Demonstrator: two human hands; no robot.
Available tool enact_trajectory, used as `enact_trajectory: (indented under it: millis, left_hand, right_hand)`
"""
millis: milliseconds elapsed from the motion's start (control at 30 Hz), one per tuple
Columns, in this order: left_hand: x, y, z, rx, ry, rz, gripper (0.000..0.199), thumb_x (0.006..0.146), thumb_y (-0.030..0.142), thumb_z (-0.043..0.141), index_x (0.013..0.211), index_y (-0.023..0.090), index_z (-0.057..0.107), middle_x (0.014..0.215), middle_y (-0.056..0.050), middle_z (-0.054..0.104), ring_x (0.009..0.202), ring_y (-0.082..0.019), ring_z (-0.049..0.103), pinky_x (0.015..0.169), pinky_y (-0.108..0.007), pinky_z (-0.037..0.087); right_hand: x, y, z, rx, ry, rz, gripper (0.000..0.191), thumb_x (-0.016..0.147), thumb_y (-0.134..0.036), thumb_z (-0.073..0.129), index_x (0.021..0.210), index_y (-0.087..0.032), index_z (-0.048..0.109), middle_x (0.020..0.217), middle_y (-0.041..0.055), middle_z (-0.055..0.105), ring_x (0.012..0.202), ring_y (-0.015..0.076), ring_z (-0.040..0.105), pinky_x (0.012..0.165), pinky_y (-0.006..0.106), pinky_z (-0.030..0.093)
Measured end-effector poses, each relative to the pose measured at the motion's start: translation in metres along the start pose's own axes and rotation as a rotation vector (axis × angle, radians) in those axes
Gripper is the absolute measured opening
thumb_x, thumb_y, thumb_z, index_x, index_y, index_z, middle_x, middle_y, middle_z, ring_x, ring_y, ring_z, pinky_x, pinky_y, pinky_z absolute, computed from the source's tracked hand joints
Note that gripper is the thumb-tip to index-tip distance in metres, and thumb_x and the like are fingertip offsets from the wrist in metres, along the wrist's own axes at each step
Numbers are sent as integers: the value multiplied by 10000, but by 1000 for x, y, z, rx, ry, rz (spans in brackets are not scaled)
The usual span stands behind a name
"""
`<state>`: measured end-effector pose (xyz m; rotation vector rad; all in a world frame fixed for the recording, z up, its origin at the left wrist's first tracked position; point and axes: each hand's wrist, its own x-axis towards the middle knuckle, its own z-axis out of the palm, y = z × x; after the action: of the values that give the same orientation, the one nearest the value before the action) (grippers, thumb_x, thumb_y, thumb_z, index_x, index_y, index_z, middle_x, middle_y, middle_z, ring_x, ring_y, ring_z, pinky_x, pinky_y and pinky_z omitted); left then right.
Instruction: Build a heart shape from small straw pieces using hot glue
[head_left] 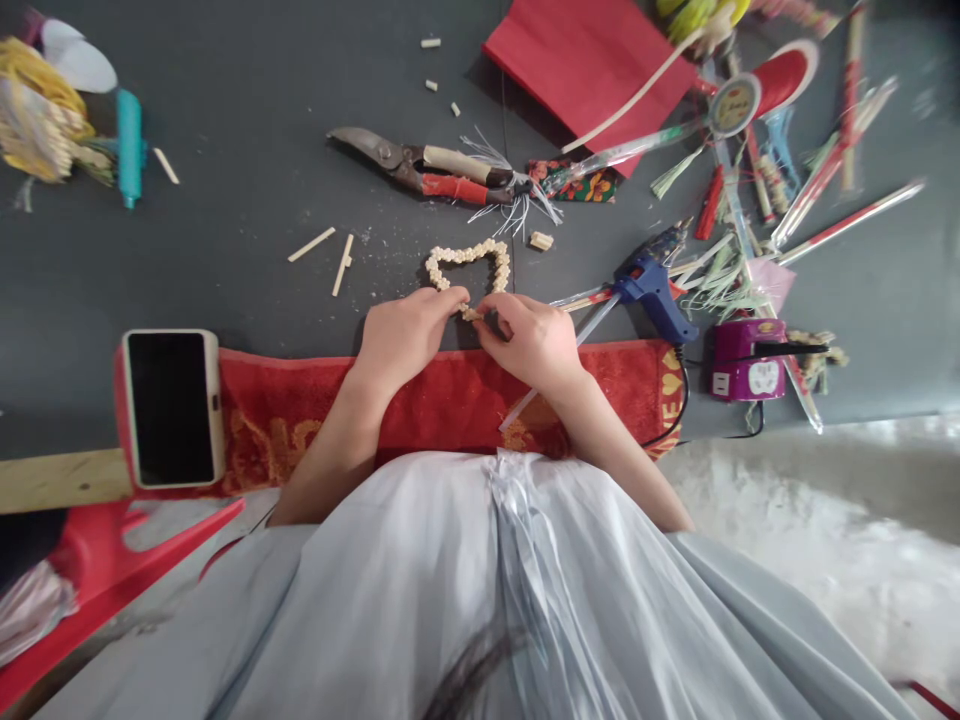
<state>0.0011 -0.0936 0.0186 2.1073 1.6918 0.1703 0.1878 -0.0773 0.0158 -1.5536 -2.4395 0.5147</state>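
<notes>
A cream braided loop [491, 247], bent roughly into a heart shape, lies on the dark grey table just above the red towel. My left hand [409, 330] pinches its lower left side between thumb and fingers. Closed on the loop's lower end, close to the left fingertips, is my right hand [529, 335]. The hands are slightly apart, and the fingers hide part of the loop's bottom. A short cream piece [541, 241] sits to the right of the loop.
Pruning shears [450, 187] lie beyond the loop. A blue glue gun [652, 290] and purple power adapter [746, 360] are at right, below a red spool [780, 80]. A phone [169, 405] rests on the red towel [450, 415] at left. Sticks [342, 265] lie left of the loop.
</notes>
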Motion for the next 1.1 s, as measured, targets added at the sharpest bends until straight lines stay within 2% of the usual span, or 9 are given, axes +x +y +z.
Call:
enact_trajectory:
  millis: [300, 567, 733, 833, 900, 1000, 1100]
  left_hand:
    - [0, 1, 0, 9, 2, 4, 375, 1016, 258, 382, 1302, 325, 616, 1245, -16, 723, 1045, -218, 715, 740, -296, 487]
    - [0, 0, 0, 25, -1, -2, 378, 1021, 273, 388, 1322, 337, 606, 1232, -10, 726, 1045, -222, 713, 720, -299, 473]
    - [0, 2, -1, 45, -10, -25, 368, 1026, 283, 388, 1312, 350, 609, 1235, -3, 725, 1029, -213, 713, 714, -292, 463]
    - [1, 3, -1, 54, -21, -38, 363, 1033, 295, 376, 1303, 346, 612, 1216, -1, 731, 1021, -209, 712, 713, -294, 462]
    - [1, 3, -1, 48, -18, -31, 363, 1031, 279, 377, 1299, 340, 614, 1226, 7, 729, 1040, -205, 710, 724, -295, 466]
    - [0, 2, -1, 39, -1, -20, 363, 1026, 253, 380, 1288, 325, 621, 1242, 10, 726, 1057, -200, 710, 740, -295, 475]
    - [0, 2, -1, 48, 14, -26, 348, 1022, 255, 391, 1255, 317, 641, 1232, 5, 730, 1043, -204, 715, 734, -295, 476]
  right_hand:
    - [-1, 2, 2, 4, 9, -7, 238, 878, -281, 555, 1012, -185, 726, 747, 17, 698, 607, 138, 570, 566, 250, 338]
    - [-2, 4, 4, 24, 66, -37, 231, 869, -271, 560, 1008, -183, 721, 722, 5, 684, 585, 133, 558, 552, 252, 332]
    - [-4, 2, -1, 40, 87, -37, 238, 863, -273, 560, 1021, -181, 714, 692, -7, 665, 564, 124, 539, 554, 249, 342]
    - [-10, 6, -14, 45, 147, -9, 240, 869, -283, 556, 1030, -191, 707, 660, -17, 639, 564, 122, 537, 570, 248, 359]
    - [-16, 17, -29, 44, 198, 45, 216, 878, -307, 557, 1002, -208, 703, 662, -17, 629, 587, 126, 550, 590, 251, 379]
    - [-27, 47, -56, -47, 229, 212, 177, 872, -341, 567, 931, -226, 687, 711, 4, 634, 662, 153, 580, 658, 283, 433]
    - [-36, 80, -81, -245, 163, 426, 233, 822, -338, 609, 1014, -222, 672, 786, 41, 648, 807, 237, 619, 773, 381, 489]
